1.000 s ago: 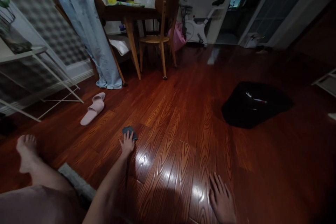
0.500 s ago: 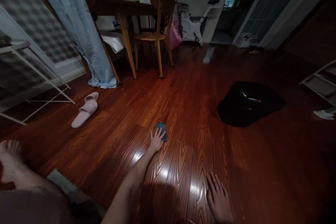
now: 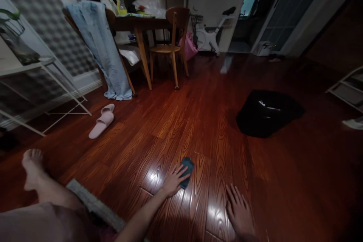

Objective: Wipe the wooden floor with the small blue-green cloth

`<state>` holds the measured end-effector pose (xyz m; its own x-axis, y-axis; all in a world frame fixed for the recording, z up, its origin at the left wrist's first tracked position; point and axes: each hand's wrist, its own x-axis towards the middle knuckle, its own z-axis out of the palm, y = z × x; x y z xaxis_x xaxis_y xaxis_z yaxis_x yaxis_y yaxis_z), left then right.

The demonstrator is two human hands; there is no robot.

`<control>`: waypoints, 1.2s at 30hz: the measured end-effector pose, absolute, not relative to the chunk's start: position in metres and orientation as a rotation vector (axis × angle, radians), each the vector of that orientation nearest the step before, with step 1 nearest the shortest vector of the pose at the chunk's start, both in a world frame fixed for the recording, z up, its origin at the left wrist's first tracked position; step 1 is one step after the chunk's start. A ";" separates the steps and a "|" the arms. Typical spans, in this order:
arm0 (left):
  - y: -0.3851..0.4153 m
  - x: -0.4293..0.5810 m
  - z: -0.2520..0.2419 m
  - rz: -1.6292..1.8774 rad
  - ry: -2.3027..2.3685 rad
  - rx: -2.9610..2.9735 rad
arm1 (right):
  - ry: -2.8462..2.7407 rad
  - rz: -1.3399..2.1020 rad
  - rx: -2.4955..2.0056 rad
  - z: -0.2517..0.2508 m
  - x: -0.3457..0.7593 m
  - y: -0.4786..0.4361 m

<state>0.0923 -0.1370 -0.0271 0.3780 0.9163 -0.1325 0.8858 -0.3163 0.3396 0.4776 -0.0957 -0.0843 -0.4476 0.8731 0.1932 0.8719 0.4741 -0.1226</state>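
My left hand (image 3: 173, 182) presses flat on a small dark teal cloth (image 3: 186, 167) lying on the glossy red wooden floor (image 3: 198, 121), fingers spread over its near edge. My right hand (image 3: 239, 211) rests flat on the floor at the lower right, fingers stretched out, holding nothing. My bare left leg and foot (image 3: 31, 166) lie on the floor at the left.
A black bag (image 3: 268, 112) lies on the floor to the right. A pink slipper (image 3: 102, 121) sits at the left, near a white rack (image 3: 42, 83). Behind are a wooden table (image 3: 138, 22), a chair (image 3: 170, 45) and hanging jeans (image 3: 99, 53). A grey mat (image 3: 93, 206) lies by my leg.
My left hand has slid the teal cloth across the floor to the right and back toward me. My right hand has stayed planted in place.
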 end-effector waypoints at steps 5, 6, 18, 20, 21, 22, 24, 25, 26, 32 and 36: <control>-0.161 0.036 -0.014 0.073 1.993 2.107 | -2.482 0.016 -1.514 -0.085 0.474 -0.094; -0.166 0.022 -0.013 0.071 2.100 2.046 | -2.477 0.016 -1.518 -0.086 0.474 -0.094; -0.255 -0.039 -0.037 -0.012 3.096 0.933 | -2.418 0.012 -1.492 -0.102 0.472 -0.089; -0.254 -0.022 -0.035 -0.055 3.108 0.872 | -2.410 0.014 -1.494 -0.104 0.471 -0.088; -0.251 -0.012 -0.033 -0.071 3.096 0.868 | -2.407 0.017 -1.495 -0.104 0.471 -0.088; -0.247 -0.002 -0.031 -0.081 3.074 0.889 | -2.405 0.018 -1.494 -0.105 0.471 -0.087; -0.236 0.019 -0.029 -0.093 3.002 1.016 | -2.399 0.015 -1.483 -0.107 0.471 -0.086; -0.231 0.031 -0.029 -0.095 2.950 1.120 | -2.396 0.013 -1.475 -0.108 0.471 -0.086; -0.227 0.043 -0.030 -0.092 2.888 1.232 | -2.391 0.011 -1.469 -0.109 0.471 -0.085; -0.218 0.124 -0.047 0.094 2.297 1.771 | -2.365 -0.001 -1.449 -0.118 0.471 -0.081; -0.215 0.152 -0.049 0.140 1.935 1.931 | -2.355 -0.011 -1.463 -0.116 0.469 -0.079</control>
<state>0.1520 -0.2148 -0.0485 0.0356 0.9772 -0.2092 0.9370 0.0402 0.3470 0.4692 -0.0795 -0.1155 -0.3944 0.8649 0.3105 0.8677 0.4618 -0.1839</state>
